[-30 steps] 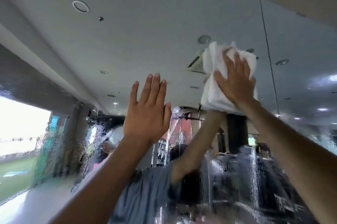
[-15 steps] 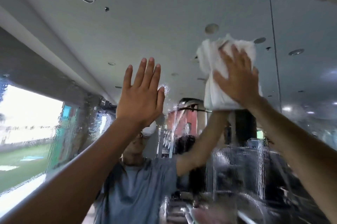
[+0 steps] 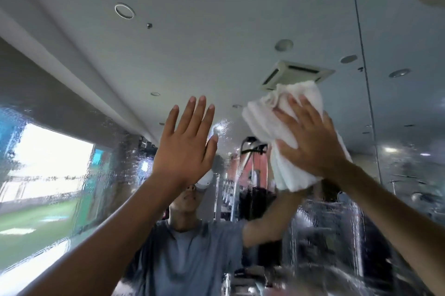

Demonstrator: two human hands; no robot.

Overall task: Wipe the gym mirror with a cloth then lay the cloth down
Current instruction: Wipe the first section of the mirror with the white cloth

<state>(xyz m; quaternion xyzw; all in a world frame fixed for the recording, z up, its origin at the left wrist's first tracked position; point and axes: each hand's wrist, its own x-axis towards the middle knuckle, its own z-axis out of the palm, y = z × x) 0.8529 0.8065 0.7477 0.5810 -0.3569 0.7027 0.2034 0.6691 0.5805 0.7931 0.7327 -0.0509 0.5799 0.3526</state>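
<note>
Pressing cloth (image 3: 286, 170) against mirror (image 3: 216, 42); right hand (image 3: 313, 141)

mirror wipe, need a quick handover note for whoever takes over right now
Left hand: flat, raised at the mirror, holds nothing; contact unclear.
Right hand: spread fingers press the cloth high on the glass.
Done: wiping under way; upper glass looks clear.
Left: wet streaks lower down, then lay the cloth down.
</note>
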